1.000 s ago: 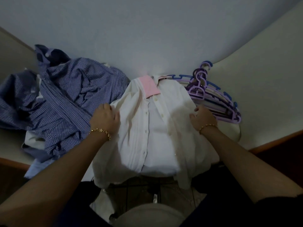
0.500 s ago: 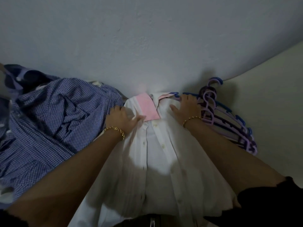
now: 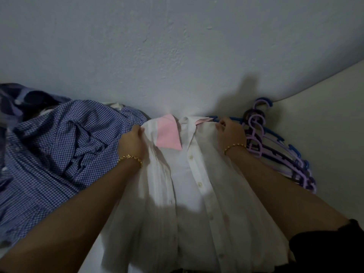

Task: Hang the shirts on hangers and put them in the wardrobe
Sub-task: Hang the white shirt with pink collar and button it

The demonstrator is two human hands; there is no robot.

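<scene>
Step 1 in hand — white shirt [image 3: 189, 194] laid flat by the wall, left hand [image 3: 132, 142] and right hand [image 3: 230, 131] each pinching a shoulder near the collar; next, likely needing 1 hanger from the hangers [image 3: 275, 146] just beside.

One white shirt [image 3: 197, 194], one checked shirt [image 3: 55, 154], several hangers [image 3: 275, 154]

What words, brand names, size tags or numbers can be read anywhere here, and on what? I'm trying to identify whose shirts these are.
None can be read.
White shirt: the pink collar lining is plain; no neck tag shows.
Blue checked shirt: only the check pattern, no label visible.
Hangers: no marking legible in the dim light.
Left hand and right hand grip the white shirt's shoulders; their bracelets bear no text.
</scene>
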